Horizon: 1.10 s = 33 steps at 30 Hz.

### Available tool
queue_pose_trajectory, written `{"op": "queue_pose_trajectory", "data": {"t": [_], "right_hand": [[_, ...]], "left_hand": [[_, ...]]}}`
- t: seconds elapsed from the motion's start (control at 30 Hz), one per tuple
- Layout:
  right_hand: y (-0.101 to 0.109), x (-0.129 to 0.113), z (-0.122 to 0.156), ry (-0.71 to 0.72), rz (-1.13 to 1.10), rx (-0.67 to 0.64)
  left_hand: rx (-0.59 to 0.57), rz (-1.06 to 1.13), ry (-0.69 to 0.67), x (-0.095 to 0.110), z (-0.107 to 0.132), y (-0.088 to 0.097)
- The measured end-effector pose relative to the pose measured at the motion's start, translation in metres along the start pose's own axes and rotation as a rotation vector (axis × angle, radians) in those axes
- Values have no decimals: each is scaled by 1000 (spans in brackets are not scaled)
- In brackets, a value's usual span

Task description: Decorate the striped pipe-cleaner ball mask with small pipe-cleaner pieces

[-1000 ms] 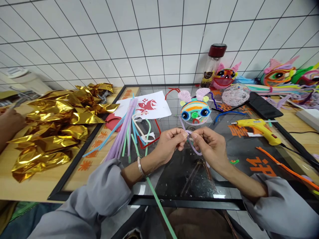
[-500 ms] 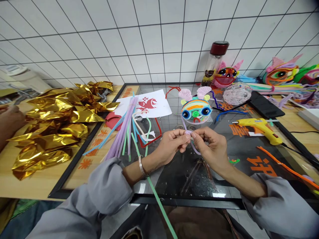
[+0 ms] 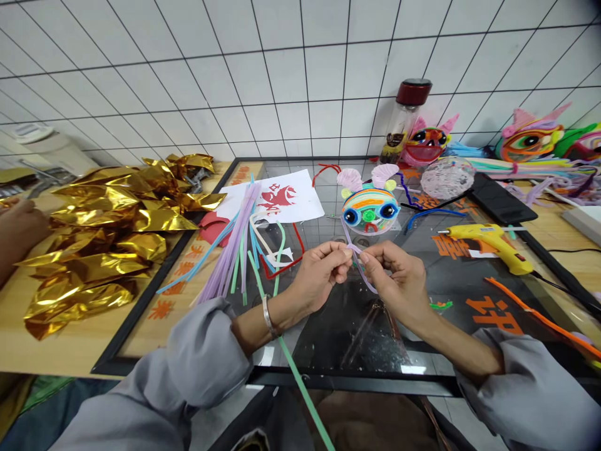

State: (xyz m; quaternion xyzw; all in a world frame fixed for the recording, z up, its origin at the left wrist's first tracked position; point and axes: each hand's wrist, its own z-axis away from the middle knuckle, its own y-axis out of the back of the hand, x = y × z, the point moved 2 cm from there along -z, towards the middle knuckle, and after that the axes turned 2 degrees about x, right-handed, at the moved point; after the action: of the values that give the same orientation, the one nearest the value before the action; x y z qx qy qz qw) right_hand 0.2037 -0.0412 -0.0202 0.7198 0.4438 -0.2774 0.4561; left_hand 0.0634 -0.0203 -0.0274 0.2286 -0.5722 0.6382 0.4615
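Note:
A purple pipe cleaner (image 3: 367, 283), bent into a loop, is pinched between my two hands over the dark glass. My left hand (image 3: 322, 272) grips it with thumb and forefinger, the other fingers curled. Close beside it, my right hand (image 3: 397, 266) holds the same strand between thumb and fingertips. One purple end stretches up toward a colourful animal head (image 3: 369, 210) with big blue eyes and lilac ears, just beyond my hands. To the left lies a bundle of purple, green and blue pipe cleaners (image 3: 239, 232). A long green pipe cleaner (image 3: 300, 382) passes beneath my left wrist.
Crumpled gold foil (image 3: 107, 244) covers the left side, with another person's hand (image 3: 21, 235) at its edge. A yellow glue gun (image 3: 498, 244), a black phone (image 3: 502, 199), a lidded bottle (image 3: 404, 122) and more animal heads (image 3: 427, 141) stand right. White paper (image 3: 300, 197) lies behind the bundle.
My left fingertips have shifted slightly left along the purple pipe cleaner, so its crossing now shows between my hands. The other things on the table stay in place.

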Motion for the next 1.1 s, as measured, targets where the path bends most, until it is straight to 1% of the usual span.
{"op": "queue_pose_trajectory", "data": {"t": [0.07,0.17,0.23,0.27,0.4,0.5,0.6,0.67,0.87,0.97,1.1], "right_hand": [[-1,1,0,-5,-10,-1],[0,1,-1,-29,-42,8],[1,0,-3,-64,-79,19],[2,0,-4,-84,-100,28],[5,0,-7,-148,-161,55],[5,0,-7,-171,-178,43],[3,0,-7,-171,-183,18],[2,0,-7,-163,-188,5],[1,0,-7,-185,-222,-33],[1,1,-6,-196,-238,-61],[0,3,-5,-202,-245,-85]], "left_hand": [[-9,3,12,-1,0,1],[-68,-25,17,-2,-2,3],[-104,-86,-16,-3,-4,6],[-108,-131,-54,-2,-5,8],[-45,-397,-286,4,-6,15],[-16,-645,-497,10,-2,17],[-38,-844,-703,16,0,16],[-71,-922,-766,18,1,16],[-164,-1008,-803,23,-1,17],[-176,-1005,-785,24,-2,17],[-185,-949,-749,25,-3,17]]}}
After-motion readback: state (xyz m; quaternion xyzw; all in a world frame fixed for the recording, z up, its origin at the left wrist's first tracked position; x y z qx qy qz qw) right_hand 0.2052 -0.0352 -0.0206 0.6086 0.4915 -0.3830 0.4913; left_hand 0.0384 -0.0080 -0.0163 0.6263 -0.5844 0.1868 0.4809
